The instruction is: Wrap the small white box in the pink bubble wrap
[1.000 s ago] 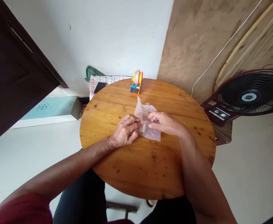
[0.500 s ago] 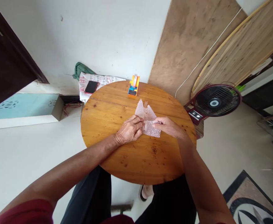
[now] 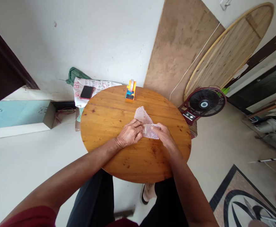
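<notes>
A piece of clear, pinkish-looking bubble wrap point(image 3: 143, 115) lies on the round wooden table point(image 3: 126, 164), with one corner pointing away from me and its near part folded over. My left hand point(image 3: 131, 131) is closed at the left end of the fold, its curled fingers pressing the wrap against the tabletop. On the other side, my right hand point(image 3: 163, 133) pinches the fold's right end between thumb and fingers. Whether anything lies inside the wrap I cannot tell. Beyond it, near the far edge, stands an orange and blue tape dispenser point(image 3: 130, 91) with a roll of tape.
A phone point(image 3: 86, 92) rests on a printed white sack point(image 3: 77, 100) at the far left, beside a green bag point(image 3: 77, 75). To the right of the table stands a dark red fan point(image 3: 206, 102). A large round wooden board point(image 3: 232, 47) leans against the wall.
My right hand has moved inward and its thumb now lies on the fold. The right flap of the wrap has come down. My left hand stays about in place; the view has shifted slightly.
</notes>
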### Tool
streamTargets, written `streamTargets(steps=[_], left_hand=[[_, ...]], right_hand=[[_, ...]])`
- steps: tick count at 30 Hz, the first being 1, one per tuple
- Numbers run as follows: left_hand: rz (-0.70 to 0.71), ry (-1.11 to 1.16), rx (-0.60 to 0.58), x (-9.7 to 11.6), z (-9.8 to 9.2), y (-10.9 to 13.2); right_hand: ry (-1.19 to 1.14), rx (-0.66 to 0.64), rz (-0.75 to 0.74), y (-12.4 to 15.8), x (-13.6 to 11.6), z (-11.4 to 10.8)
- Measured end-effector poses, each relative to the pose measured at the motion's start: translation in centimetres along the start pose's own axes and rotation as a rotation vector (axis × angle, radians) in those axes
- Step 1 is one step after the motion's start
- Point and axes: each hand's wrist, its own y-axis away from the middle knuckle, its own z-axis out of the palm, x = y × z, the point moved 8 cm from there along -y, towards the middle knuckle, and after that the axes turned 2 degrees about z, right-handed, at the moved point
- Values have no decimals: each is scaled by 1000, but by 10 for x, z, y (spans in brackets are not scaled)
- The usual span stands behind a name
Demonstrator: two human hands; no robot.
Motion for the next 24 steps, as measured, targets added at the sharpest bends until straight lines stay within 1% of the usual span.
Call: streamTargets(steps=[3,6,8,11,15,17,21,24], left_hand=[[14,-1,3,2,-1,0],[15,-3,3,2,-1,0],[10,-5,1,1,-1,1],[1,-7,-4,0,0,2],[6,-4,-5,1,0,2],[15,-1,0,2,0,2],[15,-6,4,2,0,2],[16,-14,0,1,1,3]], right_hand=[[4,45,-6,-1,-2,1],[57,103,-18,-2,-4,2],[98,114,-11,-1,-5,2],[129,82,18,4,-9,5],[113,13,76,11,-13,10],[108,3,92,12,-12,11],[128,84,110,8,-2,10],[208,161,62,1,0,8]])
